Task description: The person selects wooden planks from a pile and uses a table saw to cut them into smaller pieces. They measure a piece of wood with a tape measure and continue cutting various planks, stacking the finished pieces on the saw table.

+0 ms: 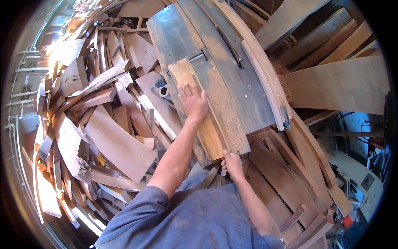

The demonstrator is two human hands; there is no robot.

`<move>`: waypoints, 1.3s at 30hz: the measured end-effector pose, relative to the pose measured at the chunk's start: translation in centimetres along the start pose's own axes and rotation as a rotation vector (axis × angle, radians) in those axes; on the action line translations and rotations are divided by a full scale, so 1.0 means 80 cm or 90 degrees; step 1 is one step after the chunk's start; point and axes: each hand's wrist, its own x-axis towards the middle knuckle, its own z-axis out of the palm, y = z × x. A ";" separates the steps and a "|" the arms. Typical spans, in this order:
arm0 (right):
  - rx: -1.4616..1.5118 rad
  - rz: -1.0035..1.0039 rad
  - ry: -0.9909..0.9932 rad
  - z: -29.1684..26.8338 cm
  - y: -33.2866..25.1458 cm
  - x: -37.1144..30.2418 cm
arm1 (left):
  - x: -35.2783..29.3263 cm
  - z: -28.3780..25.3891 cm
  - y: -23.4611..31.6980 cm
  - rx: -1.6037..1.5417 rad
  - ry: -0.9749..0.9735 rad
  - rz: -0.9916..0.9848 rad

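A woodworker feeds a short wooden board (198,108) along the grey metal worktop (232,79) of a stationary woodworking machine, in a shop heaped with offcuts. The board lies flat on the worktop's left side, its far end near the gap in the machine's bed and its near end overhanging the front edge, so the pass looks to be at an early stage, with most of the board's length yet to travel. The left hand (193,102) rests palm-down on the board's upper half, fingers spread and pressed flat rather than curled around anything. The right hand (232,164) sits at the board's near end, its fingers closed about the lower edge; how firmly they grip cannot be told. The left arm reaches out nearly straight from a blue sleeve (137,211), while the right stays bent close to the body. A curved wooden piece (257,58) lies along the worktop's right side, and scrap planks (112,141) cover the floor at left.
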 end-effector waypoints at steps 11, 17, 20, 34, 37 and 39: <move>0.066 -0.010 -0.007 0.034 -0.050 0.038 | 0.071 0.010 -0.018 -0.009 0.044 0.017; 0.014 -0.034 -0.003 0.051 -0.096 0.069 | 0.133 0.019 -0.037 0.006 0.056 0.029; 0.037 -0.074 -0.017 0.061 -0.119 0.082 | 0.164 0.025 -0.045 0.020 0.060 0.028; -0.095 -0.161 0.215 -0.058 -0.102 0.009 | 0.246 0.027 -0.063 -0.003 0.057 0.009; -0.137 -0.179 0.368 -0.128 -0.208 -0.033 | 0.244 0.017 -0.054 -0.015 0.049 -0.003; -0.324 -0.428 0.438 -0.180 -0.293 -0.026 | 0.243 0.013 -0.054 -0.027 0.056 -0.008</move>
